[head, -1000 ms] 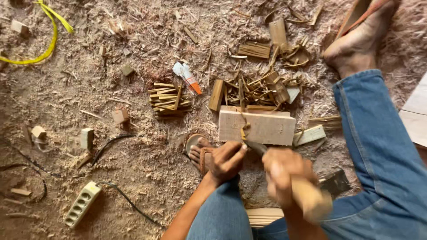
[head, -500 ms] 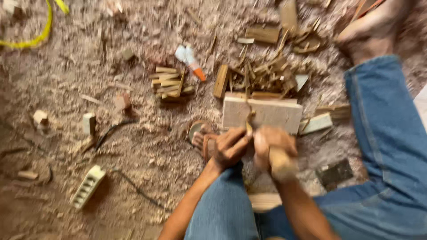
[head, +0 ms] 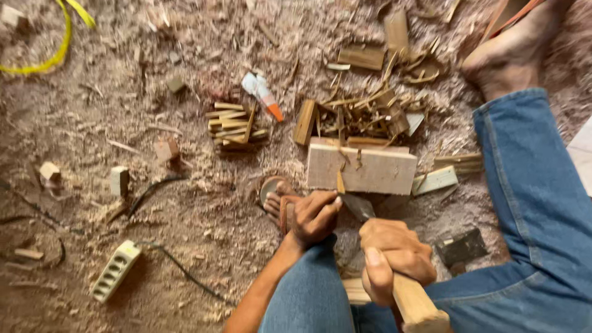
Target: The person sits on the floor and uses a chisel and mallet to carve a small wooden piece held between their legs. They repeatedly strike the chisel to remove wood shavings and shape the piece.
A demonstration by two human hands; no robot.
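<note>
My left hand (head: 314,216) pinches a thin wood sliver (head: 340,180) and stands it upright on the near edge of a pale wooden block (head: 370,169). In my right hand (head: 391,253) is the thick wooden handle (head: 416,302) of a dark-bladed chopping tool. Its blade (head: 357,206) points at the sliver, just to the right of my left fingers. Both hands are low over my jeans-clad knees (head: 308,296).
Sawdust and shavings cover the floor. A stack of split sticks (head: 234,126) and a white tube with an orange cap (head: 262,95) lie left of the block, with offcuts (head: 370,111) behind it. A power strip (head: 116,270) lies lower left, and my bare foot (head: 512,55) upper right.
My right hand was tight beside the left at the sliver half a second ago; it has since dropped back toward me. The left hand stays on the sliver.
</note>
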